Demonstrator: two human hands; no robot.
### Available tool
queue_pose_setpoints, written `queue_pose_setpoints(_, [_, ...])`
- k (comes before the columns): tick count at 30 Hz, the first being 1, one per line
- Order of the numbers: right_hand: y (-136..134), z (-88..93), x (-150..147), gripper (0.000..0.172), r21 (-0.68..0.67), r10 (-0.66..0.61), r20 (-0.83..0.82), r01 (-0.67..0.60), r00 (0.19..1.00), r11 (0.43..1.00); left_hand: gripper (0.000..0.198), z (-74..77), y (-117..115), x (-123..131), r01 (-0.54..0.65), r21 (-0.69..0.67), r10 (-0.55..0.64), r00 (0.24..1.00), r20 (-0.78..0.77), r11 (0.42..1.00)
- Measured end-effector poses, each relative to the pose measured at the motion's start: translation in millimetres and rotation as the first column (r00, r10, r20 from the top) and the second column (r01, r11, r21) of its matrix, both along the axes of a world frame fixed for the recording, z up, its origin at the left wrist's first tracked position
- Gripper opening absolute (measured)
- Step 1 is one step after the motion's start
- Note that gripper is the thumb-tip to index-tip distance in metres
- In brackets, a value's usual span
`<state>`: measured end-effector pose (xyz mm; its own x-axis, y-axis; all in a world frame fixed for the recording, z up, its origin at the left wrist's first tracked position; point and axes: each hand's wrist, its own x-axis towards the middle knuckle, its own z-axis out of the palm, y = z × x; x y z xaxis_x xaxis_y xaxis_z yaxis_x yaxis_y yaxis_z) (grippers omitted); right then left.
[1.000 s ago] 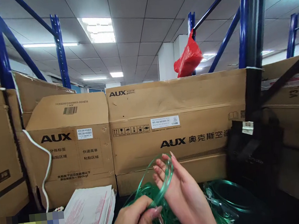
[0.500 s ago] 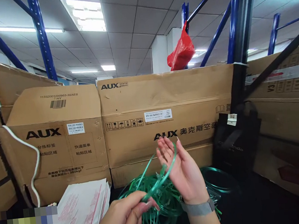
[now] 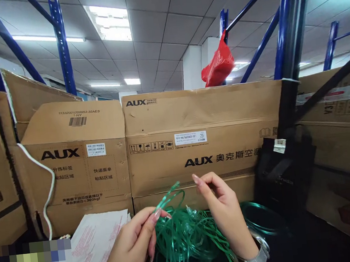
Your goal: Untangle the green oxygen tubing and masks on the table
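Observation:
My left hand [image 3: 139,235] pinches a few strands of green tubing [image 3: 168,196] between thumb and fingers, their loose ends pointing up and right. To its right, my right hand [image 3: 221,199] is raised with thumb and index fingertips close together; whether anything thin is between them is too small to tell. A watch with a grey band [image 3: 257,260] is on the right wrist. Below and between both hands lies a tangled heap of green tubing [image 3: 186,242] on a dark surface.
White papers with red print [image 3: 89,244] lie at the left. Cardboard boxes [image 3: 151,119] stand behind. A coil of green tubing [image 3: 261,218] and a black bag [image 3: 276,178] are at the right. A red bag [image 3: 218,64] hangs from the blue rack; a white cable [image 3: 50,181] runs down at left.
My right hand has turned from an open palm behind the strand to a closed-finger pose away from it. The strands in my left hand now rise in a shorter bunch. The view has shifted slightly.

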<state>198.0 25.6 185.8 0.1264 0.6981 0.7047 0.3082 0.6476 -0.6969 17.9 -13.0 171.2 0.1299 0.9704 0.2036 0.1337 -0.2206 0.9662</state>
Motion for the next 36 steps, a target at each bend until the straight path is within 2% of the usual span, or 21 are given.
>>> queue_pose_setpoints(2, [-8.6,2.5,-3.1,0.014,0.117,0.07,0.156,-0.089,0.985,0.989,0.04,-2.9,1.6,1.8,0.074,-0.019,-0.074,0.997,-0.007,0.997])
queue_pose_setpoints(3, [-12.8,3.5,-5.7,0.014,0.135,0.127,0.253,-0.165,0.959,0.977,0.038,-3.8,2.4,2.9,0.102,-0.024,-0.102,0.995,-0.001,0.995])
queue_pose_setpoints(5, [-19.2,4.4,-11.0,0.017,0.096,0.236,0.416,-0.301,0.878,0.949,0.038,-3.9,4.1,4.6,0.134,-0.03,-0.133,0.991,0.033,0.991])
queue_pose_setpoints(7, [-21.9,3.8,-14.9,0.02,0.013,0.302,0.482,-0.351,0.823,0.936,0.041,-2.0,5.3,4.9,0.127,-0.047,-0.122,0.989,0.088,0.991])
queue_pose_setpoints(12, [-18.8,0.5,-17.4,0.033,-0.193,0.35,0.384,-0.296,0.854,0.935,0.045,3.7,4.2,-1.0,0.04,-0.091,-0.027,0.989,0.145,0.995])
queue_pose_setpoints(15, [-15.5,-0.2,-17.3,0.036,-0.232,0.356,0.253,-0.301,0.899,0.925,0.041,2.9,2.7,-7.4,0.043,-0.073,-0.033,0.99,0.139,0.996])
queue_pose_setpoints(18, [-12.7,0.2,-15.2,0.039,-0.239,0.329,0.164,-0.287,0.93,0.928,0.038,0.6,3.0,-13.3,0.02,-0.077,-0.004,0.98,0.199,0.997])
queue_pose_setpoints(21, [-11.7,1.2,-11.8,0.04,-0.272,0.368,0.208,-0.308,0.906,0.912,0.035,0.3,4.2,-15.0,-0.007,-0.064,0.021,0.973,0.23,0.998])
queue_pose_setpoints(24, [-13.8,1.9,-11.9,0.026,-0.224,0.378,0.274,-0.324,0.884,0.919,0.037,2.5,4.9,-10.7,-0.034,-0.021,0.037,0.986,0.164,0.999])
queue_pose_setpoints(28, [-15.6,-0.1,-19.8,0.024,-0.197,0.46,0.325,-0.417,0.826,0.887,0.04,4.6,6.6,-4.2,-0.095,0.028,0.091,0.989,0.114,0.995])
queue_pose_setpoints(31, [-10.2,-3.3,-24.2,0.016,-0.155,0.423,0.22,-0.396,0.879,0.905,0.039,3.9,8.9,-7.5,-0.075,0.006,0.073,0.987,0.146,0.997])
queue_pose_setpoints(33, [-4.4,-4.4,-23.5,0.017,-0.137,0.371,0.032,-0.363,0.928,0.922,0.038,3.5,9.7,-13.6,-0.019,-0.021,0.022,0.984,0.177,1.0])
queue_pose_setpoints(34, [-1.7,-4.2,-22.3,0.018,-0.13,0.363,-0.09,-0.372,0.928,0.919,0.037,3.7,9.7,-16.9,0.008,-0.025,-0.003,0.981,0.193,1.0])
queue_pose_setpoints(36, [2.3,-2.8,-19.3,0.02,-0.1,0.382,-0.334,-0.436,0.862,0.895,0.034,4.6,9.0,-22.5,0.043,-0.005,-0.04,0.971,0.237,0.999])
